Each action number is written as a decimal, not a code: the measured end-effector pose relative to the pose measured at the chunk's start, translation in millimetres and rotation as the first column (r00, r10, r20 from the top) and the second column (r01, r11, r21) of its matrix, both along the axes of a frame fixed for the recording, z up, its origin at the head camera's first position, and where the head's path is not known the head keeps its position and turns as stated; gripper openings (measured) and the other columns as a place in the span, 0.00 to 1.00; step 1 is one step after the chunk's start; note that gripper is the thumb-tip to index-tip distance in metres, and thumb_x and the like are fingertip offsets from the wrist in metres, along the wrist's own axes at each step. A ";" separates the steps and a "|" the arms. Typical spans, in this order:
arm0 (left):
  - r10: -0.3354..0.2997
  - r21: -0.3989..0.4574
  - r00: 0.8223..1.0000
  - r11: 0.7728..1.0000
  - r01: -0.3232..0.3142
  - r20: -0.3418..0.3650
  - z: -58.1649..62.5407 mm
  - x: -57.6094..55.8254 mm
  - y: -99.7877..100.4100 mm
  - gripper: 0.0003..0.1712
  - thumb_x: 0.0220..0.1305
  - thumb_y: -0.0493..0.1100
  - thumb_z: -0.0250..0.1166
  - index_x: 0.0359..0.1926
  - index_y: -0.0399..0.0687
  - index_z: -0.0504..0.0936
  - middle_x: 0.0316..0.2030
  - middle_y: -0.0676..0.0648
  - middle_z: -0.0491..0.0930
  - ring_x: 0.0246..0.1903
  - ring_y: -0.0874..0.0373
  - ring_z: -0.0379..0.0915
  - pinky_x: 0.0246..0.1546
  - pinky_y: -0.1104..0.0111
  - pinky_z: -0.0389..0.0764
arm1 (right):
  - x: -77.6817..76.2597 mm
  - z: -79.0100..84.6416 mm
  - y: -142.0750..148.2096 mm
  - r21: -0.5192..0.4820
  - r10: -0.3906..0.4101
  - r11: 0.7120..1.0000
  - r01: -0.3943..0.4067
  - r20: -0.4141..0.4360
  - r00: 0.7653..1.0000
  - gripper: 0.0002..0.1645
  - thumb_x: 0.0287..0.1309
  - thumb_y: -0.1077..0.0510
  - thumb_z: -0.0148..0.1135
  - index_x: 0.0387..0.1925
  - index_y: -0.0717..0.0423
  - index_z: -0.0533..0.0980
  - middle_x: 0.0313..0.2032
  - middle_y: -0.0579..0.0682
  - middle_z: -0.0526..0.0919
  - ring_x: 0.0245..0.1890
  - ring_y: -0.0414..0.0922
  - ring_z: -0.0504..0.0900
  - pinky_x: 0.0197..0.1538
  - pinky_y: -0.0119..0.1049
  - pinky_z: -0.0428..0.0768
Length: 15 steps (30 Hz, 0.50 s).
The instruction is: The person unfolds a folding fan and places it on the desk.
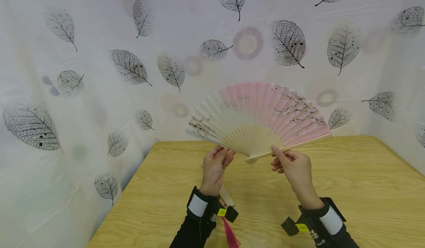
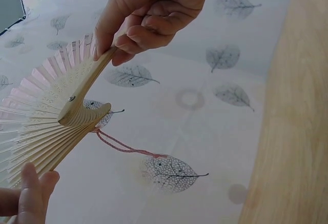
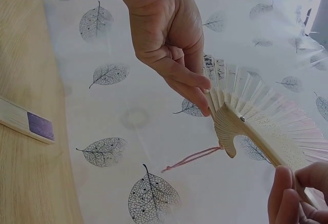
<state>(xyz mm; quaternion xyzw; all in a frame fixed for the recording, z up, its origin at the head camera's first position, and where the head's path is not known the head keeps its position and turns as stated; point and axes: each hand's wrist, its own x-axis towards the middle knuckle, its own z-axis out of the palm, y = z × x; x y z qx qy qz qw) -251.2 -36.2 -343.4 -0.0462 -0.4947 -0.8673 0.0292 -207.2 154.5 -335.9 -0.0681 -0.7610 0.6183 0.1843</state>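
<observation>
A folding fan [image 1: 255,119] is spread wide above the table, pale at its left and pink at its right, with printed blossom branches and bamboo ribs. My left hand [image 1: 214,168] pinches its left edge between thumb and fingers, close to the pivot. On the opposite side my right hand [image 1: 293,167] pinches the pale outer guard, thumb on top. A thin red cord [image 2: 123,147] is tied at the pivot end. Below my left wrist lies a slim folded wooden piece [image 1: 227,196], partly hidden by the hand; the right wrist view shows a purple patch [image 3: 41,126] on such a piece.
A wood-grain table [image 1: 348,189] spreads beneath both hands. A pink tassel [image 1: 230,235] shows beside the left wrist. Behind the table, and along its sides, hangs a white curtain [image 1: 206,16] printed with black leaves.
</observation>
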 end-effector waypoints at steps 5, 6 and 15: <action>0.004 0.003 1.000 1.000 -0.004 -0.006 0.0 -0.2 -0.1 0.11 0.65 0.31 0.53 0.47 0.27 0.70 0.31 0.49 0.79 0.30 0.65 0.81 0.33 0.81 0.81 | -0.3 0.2 0.5 -0.029 0.021 0.999 -0.020 0.006 1.000 0.28 0.56 0.42 0.59 0.31 0.68 0.79 0.13 0.34 0.78 0.16 0.36 0.80 0.23 0.29 0.81; 0.006 0.005 1.000 1.000 -0.006 -0.006 0.1 -0.3 0.0 0.11 0.65 0.31 0.52 0.46 0.27 0.71 0.31 0.49 0.79 0.30 0.65 0.81 0.33 0.80 0.81 | -0.4 0.0 0.8 -0.042 0.027 0.999 -0.027 0.006 1.000 0.28 0.56 0.42 0.59 0.31 0.67 0.79 0.13 0.35 0.78 0.16 0.36 0.80 0.23 0.29 0.81; 0.007 0.026 1.000 1.000 -0.007 -0.007 0.5 0.5 -0.5 0.08 0.65 0.30 0.51 0.43 0.29 0.71 0.30 0.50 0.78 0.30 0.65 0.81 0.33 0.80 0.81 | -1.4 -0.4 2.3 -0.113 0.058 0.992 -0.058 -0.001 0.998 0.22 0.57 0.45 0.60 0.26 0.61 0.79 0.13 0.35 0.79 0.15 0.35 0.79 0.21 0.28 0.80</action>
